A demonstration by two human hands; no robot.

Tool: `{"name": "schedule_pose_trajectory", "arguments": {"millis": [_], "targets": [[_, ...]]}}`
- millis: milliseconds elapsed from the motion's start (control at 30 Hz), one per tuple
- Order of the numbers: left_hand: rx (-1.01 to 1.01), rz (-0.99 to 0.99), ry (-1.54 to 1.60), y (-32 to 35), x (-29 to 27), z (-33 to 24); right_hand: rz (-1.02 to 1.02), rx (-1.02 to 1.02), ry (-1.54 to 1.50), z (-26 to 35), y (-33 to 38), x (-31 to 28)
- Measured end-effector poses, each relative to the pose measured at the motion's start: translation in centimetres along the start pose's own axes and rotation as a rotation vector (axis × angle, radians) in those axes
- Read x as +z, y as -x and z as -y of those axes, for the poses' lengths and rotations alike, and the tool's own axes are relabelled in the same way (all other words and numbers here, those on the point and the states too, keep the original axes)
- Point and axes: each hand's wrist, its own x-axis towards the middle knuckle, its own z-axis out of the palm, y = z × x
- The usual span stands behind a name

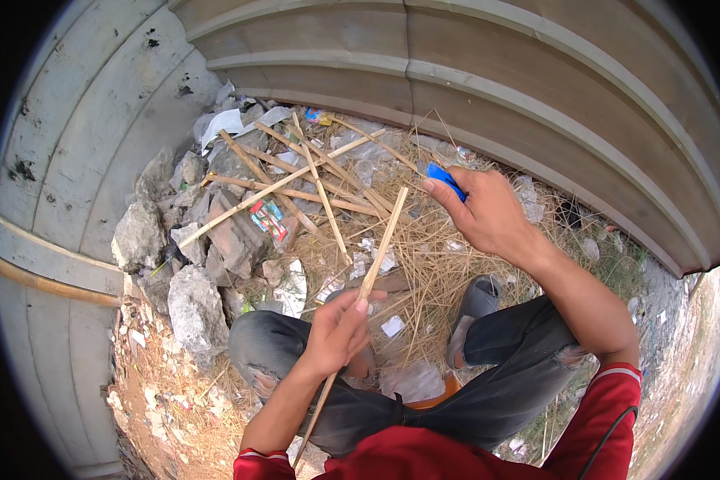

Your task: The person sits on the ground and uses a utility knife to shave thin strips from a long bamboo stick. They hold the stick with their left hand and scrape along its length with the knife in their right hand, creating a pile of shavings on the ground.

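My left hand (338, 330) is closed around a long, pale wooden stick (382, 244). The stick's upper end points up and away, level with my right hand, and its lower part runs down past my left wrist toward my lap. To the right, my right hand (488, 210) is raised and grips a small, flat, bright blue object (446, 181) between thumb and fingers. Its kind is hard to make out, as the fingers cover part of it. The blue object is apart from the held stick. Beyond my hands, several similar sticks (322, 192) lie crossed in a loose pile.
Rough grey rocks (196, 308) are heaped at the left, beside a pale panel wall (72, 160). Dry straw (432, 272) and scraps of litter cover the ground. A brown ribbed metal sheet (520, 96) stands at the back. My bent knees frame the near side.
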Motion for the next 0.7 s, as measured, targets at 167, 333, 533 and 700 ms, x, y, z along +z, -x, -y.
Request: {"name": "schedule_pose_trajectory", "arguments": {"millis": [167,333,533,700], "targets": [[-0.002,-0.083,-0.077,-0.5,0.5,0.2,0.286,-0.233,0.154,2.8,4.9,3.5],[0.046,-0.211,-0.253,-1.2,0.9,0.7,0.172,-0.253,0.122,1.2,4.0,5.1],[0.098,-0.257,-0.359,-1.0,0.2,1.5,0.234,-0.208,0.174,1.3,2.6,3.7],[0.154,-0.290,-0.432,-0.7,0.6,1.8,0.210,-0.283,0.215,0.8,4.4,6.0]]}}
